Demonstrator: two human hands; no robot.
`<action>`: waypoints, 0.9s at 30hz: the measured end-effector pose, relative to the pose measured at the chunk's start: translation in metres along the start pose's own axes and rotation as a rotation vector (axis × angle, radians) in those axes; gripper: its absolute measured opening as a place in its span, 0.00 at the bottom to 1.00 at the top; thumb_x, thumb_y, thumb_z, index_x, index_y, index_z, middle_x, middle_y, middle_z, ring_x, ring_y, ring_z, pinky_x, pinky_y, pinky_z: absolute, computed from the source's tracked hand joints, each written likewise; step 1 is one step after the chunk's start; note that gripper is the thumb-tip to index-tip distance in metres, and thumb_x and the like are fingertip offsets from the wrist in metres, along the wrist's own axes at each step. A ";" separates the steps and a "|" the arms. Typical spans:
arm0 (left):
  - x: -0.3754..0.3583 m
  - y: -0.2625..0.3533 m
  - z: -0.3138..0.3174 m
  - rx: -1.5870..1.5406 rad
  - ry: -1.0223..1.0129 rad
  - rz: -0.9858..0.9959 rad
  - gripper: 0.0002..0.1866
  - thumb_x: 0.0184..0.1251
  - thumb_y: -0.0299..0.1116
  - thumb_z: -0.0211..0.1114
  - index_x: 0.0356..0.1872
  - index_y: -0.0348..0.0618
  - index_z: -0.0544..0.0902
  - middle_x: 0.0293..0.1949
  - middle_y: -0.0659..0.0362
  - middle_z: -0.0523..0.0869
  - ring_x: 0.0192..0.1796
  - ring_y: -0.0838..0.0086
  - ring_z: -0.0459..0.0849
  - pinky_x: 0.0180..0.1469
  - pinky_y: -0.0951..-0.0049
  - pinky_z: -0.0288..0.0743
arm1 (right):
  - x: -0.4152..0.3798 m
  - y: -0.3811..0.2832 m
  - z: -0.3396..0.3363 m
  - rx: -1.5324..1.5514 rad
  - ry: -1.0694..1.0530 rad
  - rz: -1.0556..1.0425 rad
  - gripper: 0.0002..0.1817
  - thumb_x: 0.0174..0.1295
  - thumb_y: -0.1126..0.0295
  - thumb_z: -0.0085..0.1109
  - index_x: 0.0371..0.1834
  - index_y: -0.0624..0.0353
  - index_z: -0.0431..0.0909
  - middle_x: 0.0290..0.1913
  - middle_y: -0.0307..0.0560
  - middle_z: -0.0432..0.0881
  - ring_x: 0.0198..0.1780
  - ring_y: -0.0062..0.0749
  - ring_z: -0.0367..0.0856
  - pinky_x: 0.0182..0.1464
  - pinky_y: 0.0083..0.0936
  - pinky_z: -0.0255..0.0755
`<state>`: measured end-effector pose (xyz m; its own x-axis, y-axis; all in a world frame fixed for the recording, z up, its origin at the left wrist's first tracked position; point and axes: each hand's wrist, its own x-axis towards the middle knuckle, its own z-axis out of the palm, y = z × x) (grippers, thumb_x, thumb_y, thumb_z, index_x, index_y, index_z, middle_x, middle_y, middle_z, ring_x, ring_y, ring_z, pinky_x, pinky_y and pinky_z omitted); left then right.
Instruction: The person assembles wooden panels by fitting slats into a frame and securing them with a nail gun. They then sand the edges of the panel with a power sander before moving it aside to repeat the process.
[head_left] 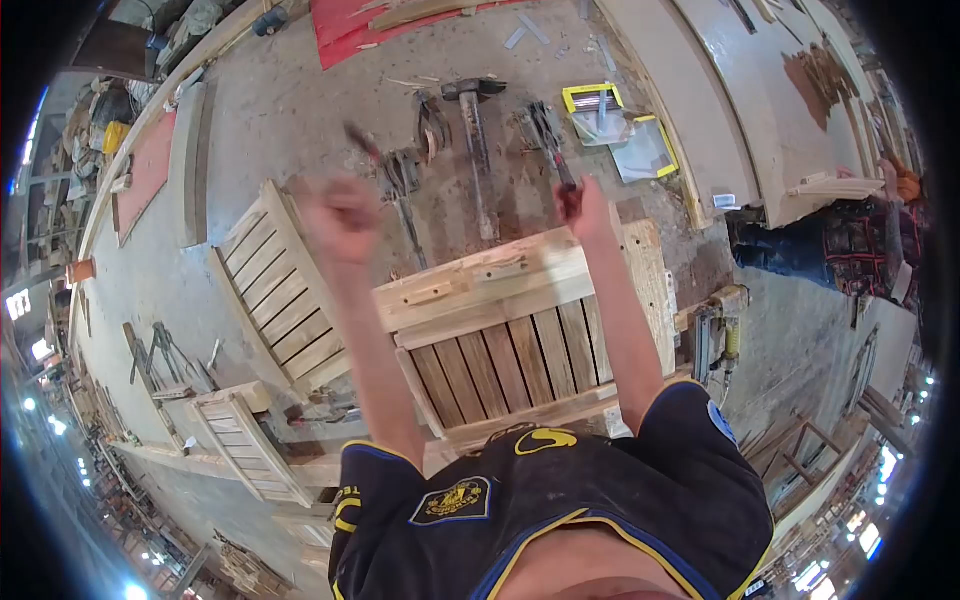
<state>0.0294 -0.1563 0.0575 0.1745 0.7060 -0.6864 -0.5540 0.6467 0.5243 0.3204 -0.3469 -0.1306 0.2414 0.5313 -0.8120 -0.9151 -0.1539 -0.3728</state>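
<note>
My left hand (345,215) is smeared by motion, its fingers drawn in, above the wooden frame. Just beyond it shows a blurred dark tool with some red (363,141); I cannot tell whether the hand holds it. My right hand (585,207) is closed on the near end of red-handled pliers (553,150), which point away across the bench. Between the hands, a hammer (478,150) lies with its head at the far end. Pincers (432,130) and another long-handled tool (402,190) lie left of it. Nearest my body is a slatted wooden panel (510,365) with pale rails.
Two small drilled wood blocks (428,293) sit on the panel's rail. Yellow-edged packs (645,150) lie at right. More slatted panels (280,290) stand at left. A nail gun (733,320) is right of the frame. A person's dark clothing (790,250) shows at far right.
</note>
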 end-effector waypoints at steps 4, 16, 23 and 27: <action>-0.152 0.122 0.062 0.227 -0.570 1.138 0.17 0.67 0.40 0.49 0.20 0.42 0.71 0.19 0.62 0.67 0.21 0.79 0.62 0.25 0.79 0.55 | -0.129 -0.099 0.144 0.012 -0.821 -0.841 0.26 0.71 0.50 0.36 0.35 0.60 0.79 0.24 0.40 0.79 0.19 0.25 0.70 0.23 0.23 0.60; -0.187 -0.174 -0.363 2.017 0.391 0.602 0.29 0.50 0.40 0.64 0.52 0.33 0.73 0.49 0.40 0.78 0.55 0.41 0.72 0.57 0.50 0.65 | -0.136 0.116 -0.018 -1.669 0.238 -0.994 0.39 0.60 0.48 0.50 0.67 0.64 0.56 0.67 0.61 0.60 0.68 0.54 0.57 0.65 0.54 0.53; -0.186 -0.227 -0.377 2.075 0.517 0.640 0.19 0.53 0.40 0.64 0.39 0.34 0.77 0.38 0.42 0.81 0.42 0.48 0.80 0.42 0.51 0.73 | -0.120 0.159 -0.077 -1.890 0.212 -1.307 0.45 0.57 0.48 0.51 0.70 0.71 0.50 0.73 0.62 0.49 0.74 0.56 0.43 0.73 0.47 0.39; -0.206 -0.215 -0.349 1.834 0.547 0.612 0.10 0.55 0.32 0.61 0.32 0.34 0.77 0.29 0.43 0.81 0.37 0.46 0.80 0.39 0.51 0.71 | -0.144 0.136 -0.058 -1.990 0.129 -1.006 0.43 0.63 0.48 0.44 0.70 0.73 0.47 0.73 0.64 0.48 0.75 0.55 0.40 0.73 0.49 0.33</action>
<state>-0.1721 -0.5416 -0.0895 -0.0940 0.9885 -0.1181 0.9591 0.1218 0.2556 0.1800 -0.4926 -0.0906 0.3676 0.9237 -0.1077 0.8642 -0.3820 -0.3275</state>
